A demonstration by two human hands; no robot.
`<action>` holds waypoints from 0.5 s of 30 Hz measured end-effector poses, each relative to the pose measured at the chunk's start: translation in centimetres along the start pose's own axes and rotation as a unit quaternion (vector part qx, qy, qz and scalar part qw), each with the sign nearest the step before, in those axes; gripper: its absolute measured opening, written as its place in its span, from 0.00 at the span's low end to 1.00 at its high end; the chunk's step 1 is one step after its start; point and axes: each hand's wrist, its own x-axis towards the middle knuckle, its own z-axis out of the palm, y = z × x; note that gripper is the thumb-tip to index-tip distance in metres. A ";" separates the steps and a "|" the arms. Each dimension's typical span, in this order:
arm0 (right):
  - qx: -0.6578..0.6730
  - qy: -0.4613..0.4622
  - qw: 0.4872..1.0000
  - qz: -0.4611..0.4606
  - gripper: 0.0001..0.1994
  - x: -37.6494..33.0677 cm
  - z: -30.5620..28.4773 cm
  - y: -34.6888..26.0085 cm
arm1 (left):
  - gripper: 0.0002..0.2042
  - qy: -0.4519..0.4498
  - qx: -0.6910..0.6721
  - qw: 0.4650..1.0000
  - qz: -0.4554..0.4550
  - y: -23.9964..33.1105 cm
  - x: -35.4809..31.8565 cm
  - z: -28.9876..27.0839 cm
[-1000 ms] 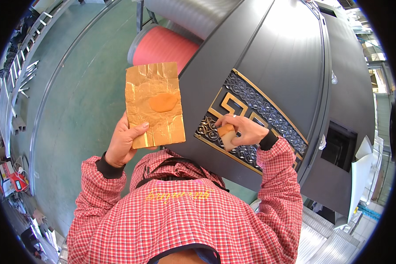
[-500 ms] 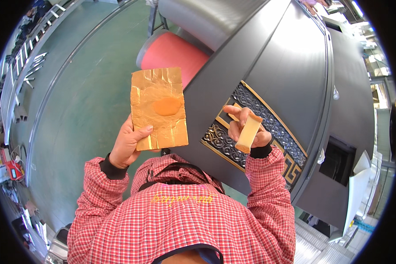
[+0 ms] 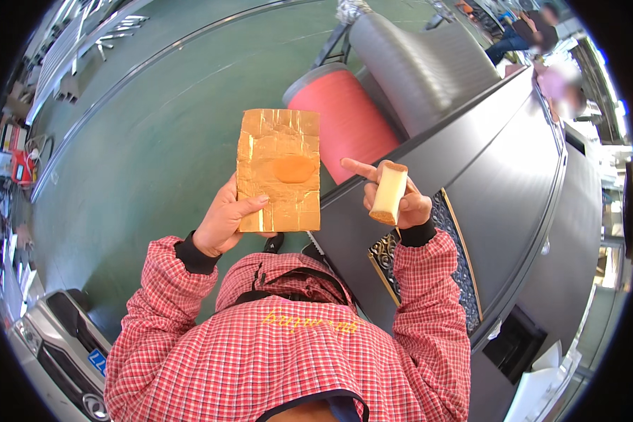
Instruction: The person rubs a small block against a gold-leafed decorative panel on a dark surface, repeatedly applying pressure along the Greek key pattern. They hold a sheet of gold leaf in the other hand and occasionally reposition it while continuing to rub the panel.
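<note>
My left hand [image 3: 221, 219] grips a flat board [image 3: 278, 144] covered in creased gold foil, thumb on top and the other fingers underneath. A glossy orange-gold puddle [image 3: 293, 169] of what looks like paint lies on the foil. To its right, my right hand [image 3: 413, 202] is closed on a small cream sponge-like block [image 3: 391, 190] with orange-brown ends. Its index finger points left toward the board, its tip stained orange, without touching it. Below this hand, a dark grey panel [image 3: 348, 228] carries raised scrollwork [image 3: 449, 246] edged in gold, partly covered by my right sleeve.
A red roll [image 3: 348, 116] and a big grey roll [image 3: 422, 70] lie beyond the panel. Green floor [image 3: 155, 133] stretches left, with metal profiles [image 3: 84, 35] farther off. A vehicle's front [image 3: 56, 359] is at lower left. Other people [image 3: 531, 32] are at far right.
The view has swung right along the panel, bringing more of the rolls, the vehicle and other people into sight. Both hands keep their holds and now hover nearer each other, mostly off the scrollwork.
</note>
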 end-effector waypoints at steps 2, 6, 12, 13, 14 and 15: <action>-0.054 -0.006 0.998 0.025 0.34 1.0 0.0 0.5 | 0.26 0.015 -0.009 1.000 0.008 -0.2 -0.3 -0.6; -0.077 0.021 0.993 0.091 0.28 2.6 2.0 1.0 | 0.25 0.023 -0.019 0.999 0.019 -0.5 -0.9 -1.6; -0.120 0.002 0.985 0.124 0.25 3.2 2.7 0.9 | 0.25 0.030 -0.026 0.999 0.016 -0.5 -1.1 -2.0; -0.117 -0.005 0.985 0.124 0.25 3.2 2.7 0.9 | 0.25 0.029 -0.027 0.999 0.017 -0.5 -1.0 -2.1; -0.120 -0.003 0.986 0.120 0.25 3.2 2.8 0.9 | 0.25 0.027 -0.027 0.999 0.018 -0.6 -1.0 -2.1; -0.123 -0.001 0.986 0.116 0.26 3.0 3.0 0.9 | 0.24 0.024 -0.030 0.999 0.018 -0.6 -1.0 -2.2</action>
